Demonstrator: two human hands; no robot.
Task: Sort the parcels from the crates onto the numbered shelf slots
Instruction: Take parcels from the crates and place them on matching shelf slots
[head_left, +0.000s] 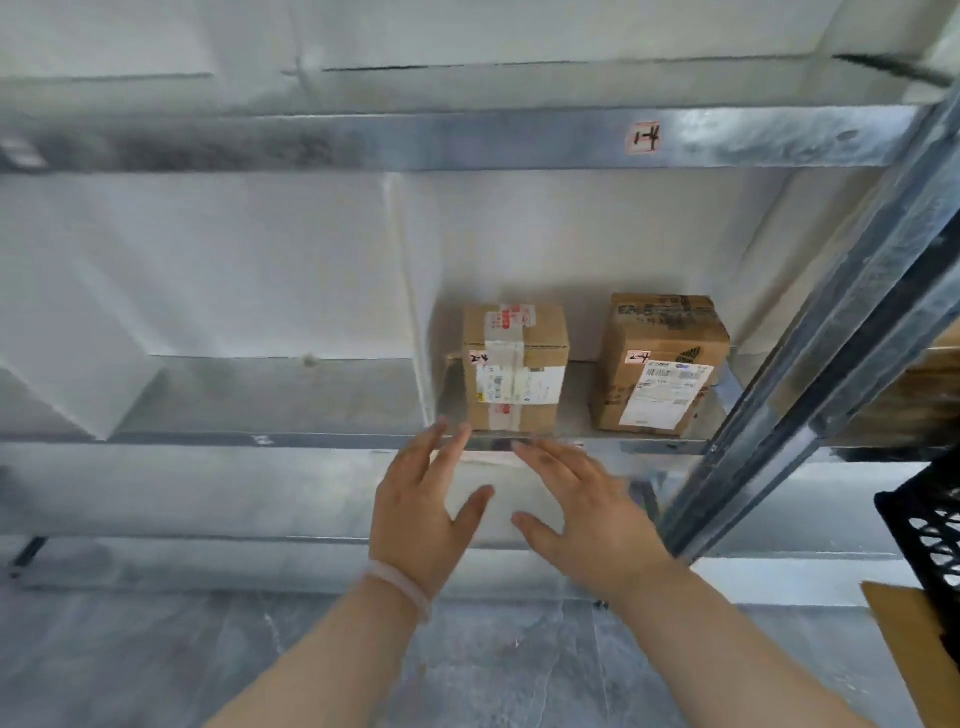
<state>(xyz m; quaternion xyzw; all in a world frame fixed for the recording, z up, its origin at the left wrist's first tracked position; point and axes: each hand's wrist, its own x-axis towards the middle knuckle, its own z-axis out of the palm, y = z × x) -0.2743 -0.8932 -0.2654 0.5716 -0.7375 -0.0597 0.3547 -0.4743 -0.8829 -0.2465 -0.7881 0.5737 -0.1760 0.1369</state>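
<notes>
- "1-4": handwritten tag on the upper shelf beam (467, 141).
- "2-4": handwritten tag on the left parcel (540, 332).
- "2-4": handwritten tag on the right parcel (670, 338).
- Printed shipping labels on both parcels: too blurred to read.

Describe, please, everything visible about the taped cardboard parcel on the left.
The taped brown cardboard parcel stands upright at the front edge of the grey metal shelf, apart from the printed cardboard box on its right. Pale tape runs down its middle over a white label; a tag reads 2-4. The left hand and right hand hover open below.
</notes>
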